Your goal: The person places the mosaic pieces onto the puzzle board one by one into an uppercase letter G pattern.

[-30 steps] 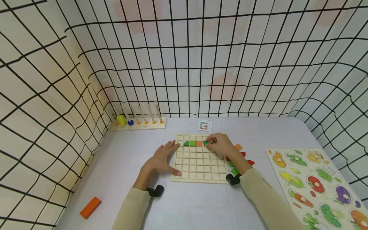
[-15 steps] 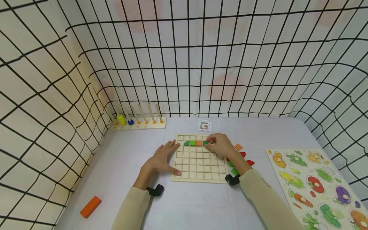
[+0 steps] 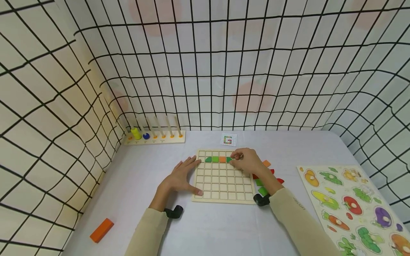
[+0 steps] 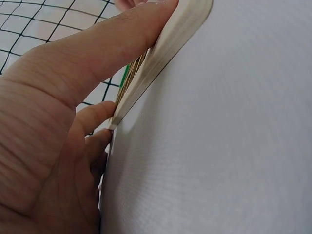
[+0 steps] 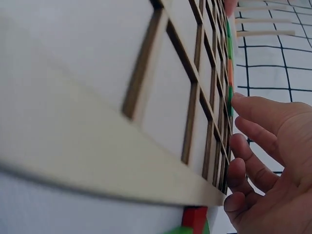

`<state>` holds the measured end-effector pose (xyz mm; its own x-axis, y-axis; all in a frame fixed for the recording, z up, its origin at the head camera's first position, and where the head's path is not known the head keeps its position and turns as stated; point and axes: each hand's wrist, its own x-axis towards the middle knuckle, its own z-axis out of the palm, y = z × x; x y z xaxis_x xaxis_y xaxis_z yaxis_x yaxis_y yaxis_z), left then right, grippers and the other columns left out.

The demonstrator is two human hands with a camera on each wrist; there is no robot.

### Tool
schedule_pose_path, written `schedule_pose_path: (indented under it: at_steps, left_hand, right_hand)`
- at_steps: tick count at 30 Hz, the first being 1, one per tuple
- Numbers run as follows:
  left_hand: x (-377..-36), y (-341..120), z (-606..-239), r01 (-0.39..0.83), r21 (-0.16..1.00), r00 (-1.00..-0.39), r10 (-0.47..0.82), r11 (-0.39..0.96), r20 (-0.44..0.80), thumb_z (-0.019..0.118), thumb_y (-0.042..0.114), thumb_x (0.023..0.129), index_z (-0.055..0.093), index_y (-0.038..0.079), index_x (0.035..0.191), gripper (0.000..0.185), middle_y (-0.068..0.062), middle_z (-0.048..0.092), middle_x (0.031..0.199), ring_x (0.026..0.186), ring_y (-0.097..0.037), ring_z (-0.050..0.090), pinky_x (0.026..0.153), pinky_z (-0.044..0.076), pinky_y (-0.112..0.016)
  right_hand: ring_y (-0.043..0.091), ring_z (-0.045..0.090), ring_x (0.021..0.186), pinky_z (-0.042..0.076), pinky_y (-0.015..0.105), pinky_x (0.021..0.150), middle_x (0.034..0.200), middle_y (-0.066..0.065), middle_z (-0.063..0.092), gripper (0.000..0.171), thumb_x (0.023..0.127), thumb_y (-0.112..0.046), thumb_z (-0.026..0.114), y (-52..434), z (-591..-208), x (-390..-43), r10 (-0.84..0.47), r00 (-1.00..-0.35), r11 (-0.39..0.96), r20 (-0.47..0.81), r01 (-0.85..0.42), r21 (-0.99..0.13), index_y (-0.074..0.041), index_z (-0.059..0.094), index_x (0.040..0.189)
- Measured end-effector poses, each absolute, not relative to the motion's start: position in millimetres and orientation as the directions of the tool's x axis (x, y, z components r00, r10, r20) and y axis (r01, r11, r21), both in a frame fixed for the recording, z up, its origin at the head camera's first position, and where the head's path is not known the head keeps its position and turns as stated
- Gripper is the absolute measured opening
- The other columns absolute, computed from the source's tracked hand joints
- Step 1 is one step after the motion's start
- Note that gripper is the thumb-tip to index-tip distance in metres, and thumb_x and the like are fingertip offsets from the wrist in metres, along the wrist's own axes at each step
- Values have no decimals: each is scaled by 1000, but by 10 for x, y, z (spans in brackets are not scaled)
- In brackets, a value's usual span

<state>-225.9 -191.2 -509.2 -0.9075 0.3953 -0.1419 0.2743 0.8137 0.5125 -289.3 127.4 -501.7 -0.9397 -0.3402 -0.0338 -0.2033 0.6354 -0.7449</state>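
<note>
A wooden grid board [image 3: 224, 200] lies flat on the table, with a row of tiles set near its far side. From left these are a dark green tile with a slanted edge [image 3: 208, 159], a light green square [image 3: 215, 159], an orange square [image 3: 222, 159] and another dark green tile [image 3: 228, 159]. My right hand [image 3: 249, 161] pinches this last tile at its cell, thumb and forefinger at it and covering part of it. My left hand [image 3: 179, 177] is spread along the board's left edge, thumb on the near corner and fingertips at the far left side.
Loose orange [image 3: 266, 163], red and green tiles lie right of the board, partly under my right forearm. A small pattern card [image 3: 229, 139] lies behind it. A peg stand [image 3: 153, 140], an orange block [image 3: 101, 230] and a vegetable puzzle board [image 3: 326, 192] lie around.
Both hands stay almost where they were; the right fingers remain at the dark green tile. The whole view shifts very slightly.
</note>
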Motion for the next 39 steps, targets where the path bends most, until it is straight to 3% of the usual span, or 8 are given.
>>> schedule_pose_path:
  at_steps: [14, 23, 31, 39]
  left_hand:
    - [-2250, -1891, -5092, 281, 491, -904, 399, 825, -155, 91, 65, 60, 30, 24, 164, 128, -1, 17, 174, 162, -24, 10, 132, 6, -51]
    - [-2219, -1898, -5095, 275, 502, -905, 397, 820, -154, 91, 66, 59, 30, 23, 164, 129, -3, 18, 174, 162, -26, 11, 132, 7, -52]
    - [-2229, -1880, -5080, 273, 509, -908, 394, 816, -145, 91, 66, 58, 31, 24, 163, 128, -2, 18, 174, 162, -26, 11, 131, 8, -52]
    - [-2229, -1897, -5076, 271, 509, -906, 396, 817, -153, 91, 66, 59, 30, 23, 164, 129, -2, 17, 174, 162, -26, 11, 132, 7, -52]
  right_hand:
    - [21, 54, 83, 46, 31, 68, 97, 5, 67, 24, 94, -29, 75, 1735, -4872, -2788, -277, -961, 719, -4, -205, -664, -12, 77, 110]
    - [23, 52, 84, 47, 30, 61, 97, 5, 66, 21, 93, -28, 75, 1959, -4871, -2693, -238, -970, 762, -50, -155, -629, -16, 77, 111]
    - [21, 56, 90, 49, 32, 77, 97, 3, 68, 20, 91, -27, 78, 2159, -4889, -2637, -284, -958, 775, -49, -199, -600, -16, 79, 107]
    - [19, 54, 84, 45, 30, 71, 90, 2, 66, 18, 90, -25, 78, 2204, -4858, -2604, -298, -948, 798, -115, -181, -574, -12, 79, 103]
